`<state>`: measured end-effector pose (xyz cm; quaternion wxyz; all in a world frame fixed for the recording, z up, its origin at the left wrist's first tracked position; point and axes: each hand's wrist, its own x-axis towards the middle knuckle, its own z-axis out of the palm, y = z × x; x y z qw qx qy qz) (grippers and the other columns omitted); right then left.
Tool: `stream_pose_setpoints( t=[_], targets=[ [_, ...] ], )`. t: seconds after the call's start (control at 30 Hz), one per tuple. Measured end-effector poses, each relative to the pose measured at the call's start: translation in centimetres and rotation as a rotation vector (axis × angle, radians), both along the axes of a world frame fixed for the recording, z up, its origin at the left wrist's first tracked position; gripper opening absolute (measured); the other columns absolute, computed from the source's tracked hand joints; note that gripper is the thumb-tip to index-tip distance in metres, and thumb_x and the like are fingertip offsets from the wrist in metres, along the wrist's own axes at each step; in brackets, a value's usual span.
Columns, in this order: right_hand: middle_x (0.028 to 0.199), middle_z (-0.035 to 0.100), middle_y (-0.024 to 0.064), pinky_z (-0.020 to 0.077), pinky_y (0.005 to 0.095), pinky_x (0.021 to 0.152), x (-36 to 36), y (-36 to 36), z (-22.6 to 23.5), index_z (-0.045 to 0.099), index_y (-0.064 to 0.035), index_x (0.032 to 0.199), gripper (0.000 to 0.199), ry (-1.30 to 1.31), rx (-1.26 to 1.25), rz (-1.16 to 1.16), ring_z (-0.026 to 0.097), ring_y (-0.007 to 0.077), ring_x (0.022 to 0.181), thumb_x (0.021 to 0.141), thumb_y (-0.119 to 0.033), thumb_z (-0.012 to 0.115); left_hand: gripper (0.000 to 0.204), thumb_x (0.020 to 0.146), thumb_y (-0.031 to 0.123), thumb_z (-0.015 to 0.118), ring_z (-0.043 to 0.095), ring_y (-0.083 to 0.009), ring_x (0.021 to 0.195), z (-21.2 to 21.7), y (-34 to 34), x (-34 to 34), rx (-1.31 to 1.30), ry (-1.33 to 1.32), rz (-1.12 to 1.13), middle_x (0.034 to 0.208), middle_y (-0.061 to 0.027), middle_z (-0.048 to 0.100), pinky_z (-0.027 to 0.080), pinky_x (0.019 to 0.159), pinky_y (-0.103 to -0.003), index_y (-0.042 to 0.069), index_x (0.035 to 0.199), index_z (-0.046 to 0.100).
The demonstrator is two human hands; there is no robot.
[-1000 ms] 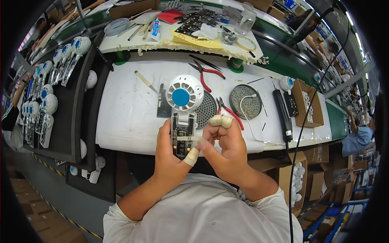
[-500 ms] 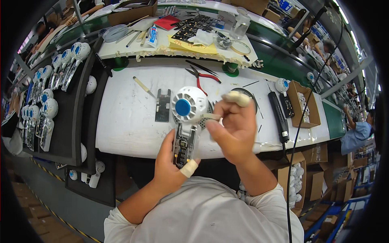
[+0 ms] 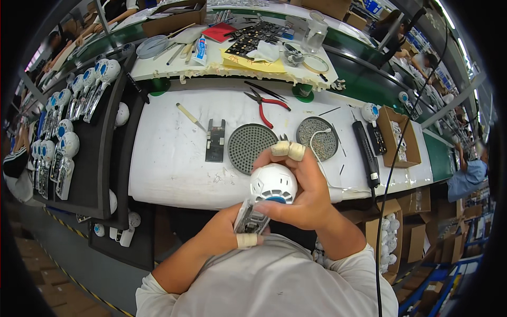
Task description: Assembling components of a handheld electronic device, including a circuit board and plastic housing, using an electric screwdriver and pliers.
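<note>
Left grip (image 3: 224,226) clasps the white device (image 3: 265,186) by its handle (image 3: 252,222), right grip (image 3: 310,203) its head (image 3: 275,177), long axis pointing toward one o'clock.

A white-covered workbench (image 3: 169,177) is spanning the middle; grey floor (image 3: 116,274) is showing lower left, yellow-and-black tape (image 3: 64,223) striping it; a dark tiered rack (image 3: 103,164) is flanking the bench; strip lights (image 3: 455,26) are glowing upper right; blue shelving (image 3: 430,277) is standing lower right.

Your hands (image 3: 309,203) can pass over the desk (image 3: 171,164) at its bare front left; ahead, the dark round dish (image 3: 251,148) and red-handled pliers (image 3: 261,104) block you.
</note>
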<state>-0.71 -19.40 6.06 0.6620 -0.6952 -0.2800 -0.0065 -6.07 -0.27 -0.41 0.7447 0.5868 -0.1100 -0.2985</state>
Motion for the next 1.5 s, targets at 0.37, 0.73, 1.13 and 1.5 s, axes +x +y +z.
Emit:
stream_pose_setpoints(
  t=[0.37,0.73,1.13,1.5],
  targets=[
    [0.098,0.063,0.0108,0.0509,0.0312,0.078,5.3,3.2,-1.4,0.05,-0.0022,0.118,0.038,0.512,0.009,0.199,0.061,0.0158,0.087,0.087,-0.018,0.066,0.063,0.078,0.042,0.075,0.064,-0.0198,0.072,-2.2,2.4,-0.9,-0.253,-0.253,0.044,0.082,-0.011,0.064,0.053,0.067,-0.032,0.0,0.12,0.052],
    [0.099,0.063,0.0224,0.0508,0.0415,0.08,17.5,18.2,-6.9,0.058,0.0007,0.104,0.024,-0.555,-1.161,-0.177,0.062,0.0375,0.093,0.081,-0.007,0.057,0.088,0.075,0.065,0.068,0.064,-0.0224,0.079,-3.0,5.0,0.3,-0.417,-0.273,0.761,0.089,-0.0149,0.064,0.054,0.069,-0.033,-0.008,0.122,0.052],
    [0.074,0.053,0.0045,0.04,0.028,0.061,9.6,10.4,3.4,0.063,0.0011,0.09,0.025,-0.144,-0.275,0.253,0.046,0.0149,0.067,0.093,-0.019,0.05,0.091,0.074,0.067,0.069,0.066,-0.0213,0.087,-2.5,8.2,-1.2,-0.433,-0.151,0.59,0.096,-0.0151,0.066,0.055,0.075,-0.034,-0.009,0.121,0.053],
    [0.075,0.056,0.0106,0.0405,0.035,0.054,0.2,2.2,3.8,0.064,0.0011,0.091,0.025,-0.575,-0.704,0.284,0.051,0.0257,0.063,0.069,-0.006,0.075,0.093,0.078,0.064,0.067,0.065,-0.021,0.096,-0.6,4.4,0.0,-0.299,-0.27,0.561,0.112,-0.0153,0.063,0.054,0.082,-0.033,-0.006,0.133,0.041]
  ],
)
